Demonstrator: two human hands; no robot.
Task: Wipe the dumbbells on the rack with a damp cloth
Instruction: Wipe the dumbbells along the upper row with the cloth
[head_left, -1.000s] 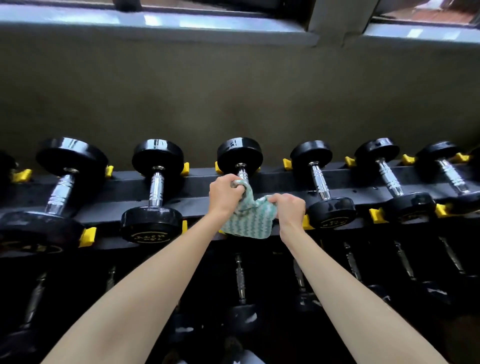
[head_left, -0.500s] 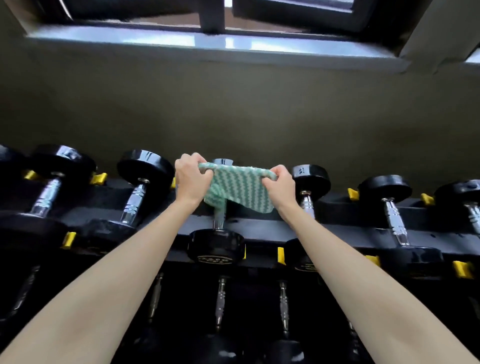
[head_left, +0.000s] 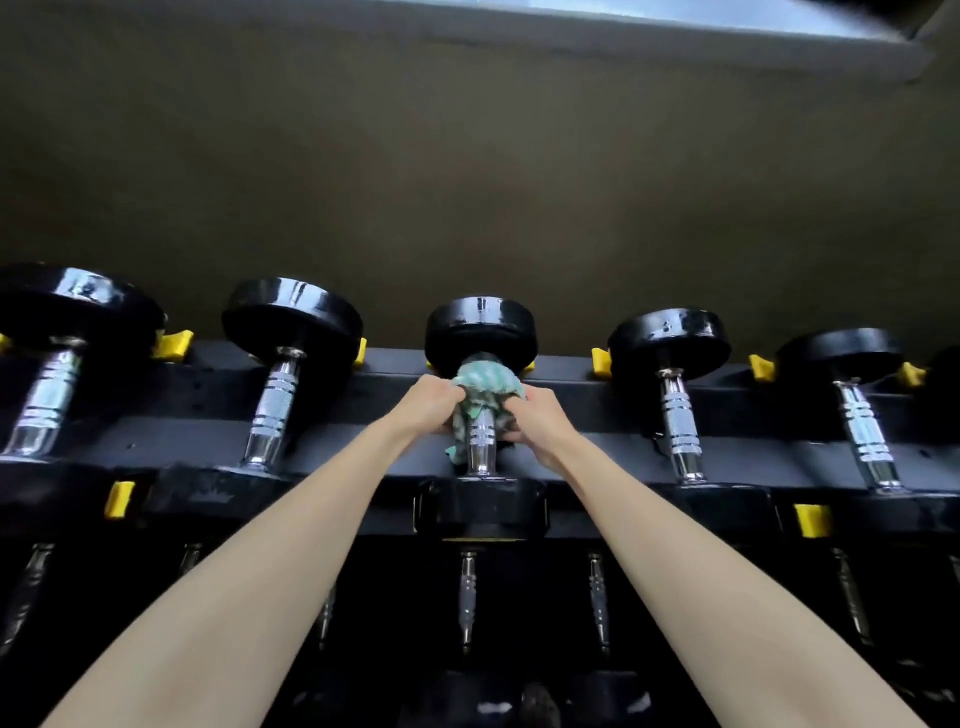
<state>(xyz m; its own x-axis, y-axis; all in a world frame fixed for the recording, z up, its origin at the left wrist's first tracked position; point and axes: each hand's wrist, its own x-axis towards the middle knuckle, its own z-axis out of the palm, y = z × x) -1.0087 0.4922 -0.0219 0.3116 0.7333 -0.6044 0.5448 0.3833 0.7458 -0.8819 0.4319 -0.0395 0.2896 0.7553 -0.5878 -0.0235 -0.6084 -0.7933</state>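
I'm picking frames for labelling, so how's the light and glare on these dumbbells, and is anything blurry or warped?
Head view: dim, lit from the window top right; glare streaks on the dumbbell heads and handles; lower tier nearly black; the cloth gripped by left hand and right hand looks soft; wide-angle bows the rack, stretches forearms.

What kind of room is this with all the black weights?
Most likely a gym's weight room. A row of black dumbbells with shiny handles sits on a long black rack with yellow clips, more below. A green cloth is wrapped round one handle.
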